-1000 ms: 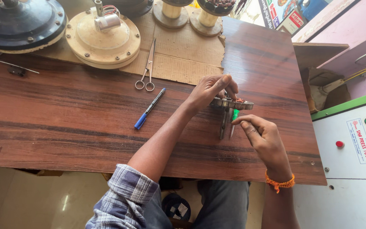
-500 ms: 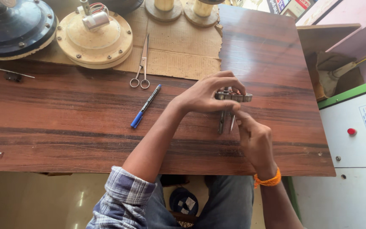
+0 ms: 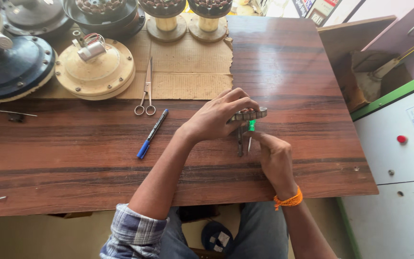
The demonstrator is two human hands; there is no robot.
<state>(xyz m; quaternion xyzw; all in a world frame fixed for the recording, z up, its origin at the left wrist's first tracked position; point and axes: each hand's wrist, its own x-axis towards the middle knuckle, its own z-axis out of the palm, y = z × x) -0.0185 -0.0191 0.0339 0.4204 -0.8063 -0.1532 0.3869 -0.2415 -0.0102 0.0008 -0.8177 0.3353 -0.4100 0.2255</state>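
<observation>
Ringed metal part (image 3: 251, 114), grey and toothed along its edge, sits on edge at the middle of a dark wooden table (image 3: 73, 168), its long axis running roughly left to right and tipped slightly up at the right end. Seen from the head camera, the left hand (image 3: 216, 117) curls over it from the left, fingers closed around its rim. A thin metal shaft hangs from the part toward the near edge of the table. Just right of that, the right hand (image 3: 274, 156) pinches a green-handled tool (image 3: 251, 127) between fingertips, its shaft pointing down toward the person; an orange thread band (image 3: 287, 200) circles that wrist.

At far left, a dark blue round motor housing (image 3: 13, 67) rests beside a cream round housing (image 3: 94, 69) with a small cylinder on top. A sheet of brown cardboard (image 3: 188, 67) lies under the cream housing. Scissors (image 3: 146, 91) lie on its edge, points away from the person, and a blue-capped pen (image 3: 153, 133) lies diagonally just below them. Two wound coils on spools (image 3: 188, 19) stand at the table's far edge. Right of the table, a white cabinet (image 3: 408, 144) with green trim carries red and green buttons. Nothing lies between the hands and the part.
</observation>
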